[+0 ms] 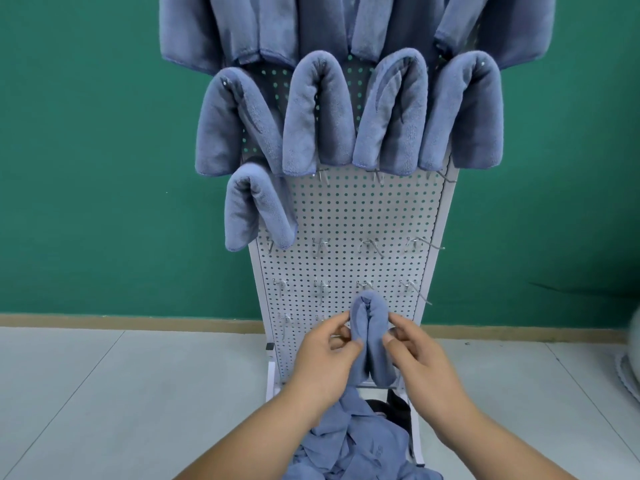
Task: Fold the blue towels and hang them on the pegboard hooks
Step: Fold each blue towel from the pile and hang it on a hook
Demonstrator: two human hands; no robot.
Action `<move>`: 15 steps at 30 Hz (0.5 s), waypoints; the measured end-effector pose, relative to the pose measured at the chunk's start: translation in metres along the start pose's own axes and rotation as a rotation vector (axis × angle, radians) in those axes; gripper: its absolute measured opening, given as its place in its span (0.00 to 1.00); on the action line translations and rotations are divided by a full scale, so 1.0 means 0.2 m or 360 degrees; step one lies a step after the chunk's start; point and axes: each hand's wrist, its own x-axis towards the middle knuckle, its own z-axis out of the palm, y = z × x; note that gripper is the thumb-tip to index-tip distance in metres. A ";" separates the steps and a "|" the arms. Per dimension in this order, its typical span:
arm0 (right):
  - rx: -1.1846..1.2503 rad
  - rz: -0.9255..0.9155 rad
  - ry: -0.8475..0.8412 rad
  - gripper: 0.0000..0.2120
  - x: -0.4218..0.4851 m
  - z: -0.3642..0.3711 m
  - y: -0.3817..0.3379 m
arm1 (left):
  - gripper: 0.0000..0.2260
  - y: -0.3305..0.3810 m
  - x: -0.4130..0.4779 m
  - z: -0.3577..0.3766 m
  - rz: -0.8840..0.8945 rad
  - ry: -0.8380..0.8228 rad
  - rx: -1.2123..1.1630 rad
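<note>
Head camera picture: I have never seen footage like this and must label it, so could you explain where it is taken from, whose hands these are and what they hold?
There is no machine here. A person wears the camera on their head, so it looks forward and down at their own hands. The left hand and right hand pinch a folded towel between them, low in front of a white pegboard standing on the floor. Blue hung towels drape over its upper hooks; bare hooks show lower down. A pile of loose towels lies below the hands.
</note>
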 end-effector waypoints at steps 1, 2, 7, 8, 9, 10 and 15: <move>-0.0043 -0.0050 0.0025 0.16 -0.01 0.01 -0.01 | 0.20 0.00 -0.01 0.00 0.0066 0.0022 0.0052; -0.0075 -0.0103 0.0047 0.16 -0.01 0.03 -0.02 | 0.21 0.01 -0.03 0.00 0.0132 0.0044 0.0084; 0.0034 -0.0275 0.0043 0.13 -0.05 0.08 -0.16 | 0.24 0.12 -0.07 -0.03 0.0337 0.0152 0.0157; 0.0027 -0.0309 0.0060 0.13 -0.05 0.09 -0.19 | 0.25 0.15 -0.08 -0.04 0.0352 0.0170 0.0135; 0.0002 -0.0337 0.0085 0.12 -0.06 0.10 -0.22 | 0.26 0.18 -0.08 -0.06 0.0359 0.0190 0.0109; -0.0034 -0.0355 0.0122 0.12 -0.05 0.12 -0.26 | 0.26 0.22 -0.09 -0.07 0.0365 0.0205 0.0082; -0.0223 -0.0544 0.0267 0.11 0.02 0.16 -0.48 | 0.25 0.44 -0.09 -0.17 0.0583 0.0329 0.0115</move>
